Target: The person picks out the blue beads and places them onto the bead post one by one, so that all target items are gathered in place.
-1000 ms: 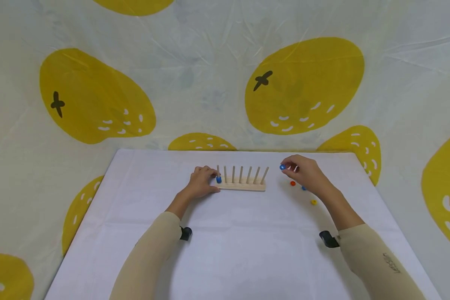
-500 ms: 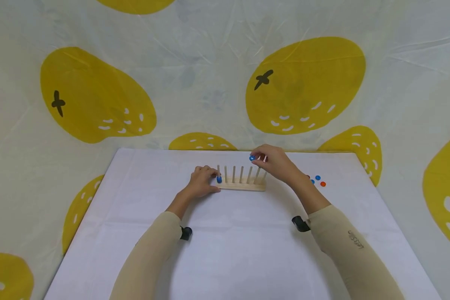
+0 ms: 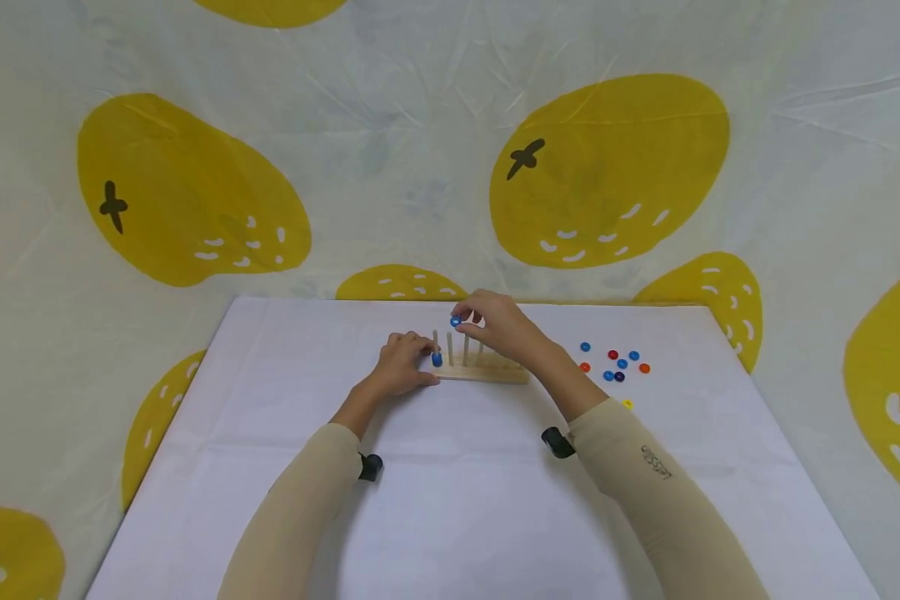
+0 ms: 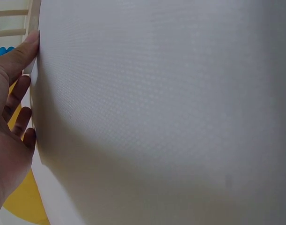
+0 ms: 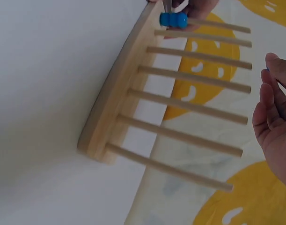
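Note:
A wooden peg board (image 3: 487, 374) with a row of upright pegs lies on the white table. My left hand (image 3: 401, 364) holds its left end, thumb at the front edge and fingers toward the back. Blue beads (image 5: 173, 19) are stacked low on the leftmost peg. Over the pegs near the left end, my right hand (image 3: 504, 323) pinches a blue bead (image 3: 456, 322) between thumb and fingertips, apart from the peg tops. In the right wrist view, the fingers hide nearly all of that bead. The right hand and forearm cover the right-hand pegs in the head view.
Right of the board, loose beads lie scattered: several blue ones (image 3: 622, 364), orange-red ones (image 3: 644, 368), a dark red one (image 3: 612, 355), a dark purple one (image 3: 619, 377) and a yellow one (image 3: 627, 403). A patterned cloth (image 3: 420, 167) hangs behind the table (image 3: 450, 517).
My right hand has moved left with the blue bead, from beside the loose beads to above the left pegs. The loose beads have come back into sight. My left hand has stayed put.

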The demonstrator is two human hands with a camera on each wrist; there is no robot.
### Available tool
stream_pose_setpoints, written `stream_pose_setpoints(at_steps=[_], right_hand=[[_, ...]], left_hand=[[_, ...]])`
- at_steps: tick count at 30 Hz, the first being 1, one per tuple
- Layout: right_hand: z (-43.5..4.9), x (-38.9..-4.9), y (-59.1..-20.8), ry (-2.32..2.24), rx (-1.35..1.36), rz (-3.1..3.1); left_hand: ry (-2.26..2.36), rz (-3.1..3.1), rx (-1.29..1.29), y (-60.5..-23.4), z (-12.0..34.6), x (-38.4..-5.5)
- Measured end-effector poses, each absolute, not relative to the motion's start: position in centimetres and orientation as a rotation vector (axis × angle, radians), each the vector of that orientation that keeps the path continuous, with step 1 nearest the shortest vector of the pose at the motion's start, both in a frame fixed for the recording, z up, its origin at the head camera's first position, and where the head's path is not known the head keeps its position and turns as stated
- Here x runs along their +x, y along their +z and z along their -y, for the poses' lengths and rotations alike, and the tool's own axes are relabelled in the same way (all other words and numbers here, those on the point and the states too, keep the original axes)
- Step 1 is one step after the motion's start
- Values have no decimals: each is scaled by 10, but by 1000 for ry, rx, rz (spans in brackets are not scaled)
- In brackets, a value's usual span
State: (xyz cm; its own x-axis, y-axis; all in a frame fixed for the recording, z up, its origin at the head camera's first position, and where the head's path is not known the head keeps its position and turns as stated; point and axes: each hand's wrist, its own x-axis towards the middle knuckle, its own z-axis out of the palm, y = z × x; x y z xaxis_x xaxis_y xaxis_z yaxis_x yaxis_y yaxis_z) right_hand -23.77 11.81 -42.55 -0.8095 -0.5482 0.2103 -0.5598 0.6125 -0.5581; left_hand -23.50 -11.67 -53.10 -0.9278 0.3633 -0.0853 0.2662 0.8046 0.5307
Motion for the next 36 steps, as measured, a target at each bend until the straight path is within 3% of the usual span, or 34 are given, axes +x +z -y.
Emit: stream_pose_setpoints(at_steps=[15,36], right_hand=[[-86,-244,-424,897,1071,2868],[-82,-246,-430,837,1108,2874]], left_hand=[[801,-2785,516,-528,118,-236],[804,-2782,504,-528,119,-237]])
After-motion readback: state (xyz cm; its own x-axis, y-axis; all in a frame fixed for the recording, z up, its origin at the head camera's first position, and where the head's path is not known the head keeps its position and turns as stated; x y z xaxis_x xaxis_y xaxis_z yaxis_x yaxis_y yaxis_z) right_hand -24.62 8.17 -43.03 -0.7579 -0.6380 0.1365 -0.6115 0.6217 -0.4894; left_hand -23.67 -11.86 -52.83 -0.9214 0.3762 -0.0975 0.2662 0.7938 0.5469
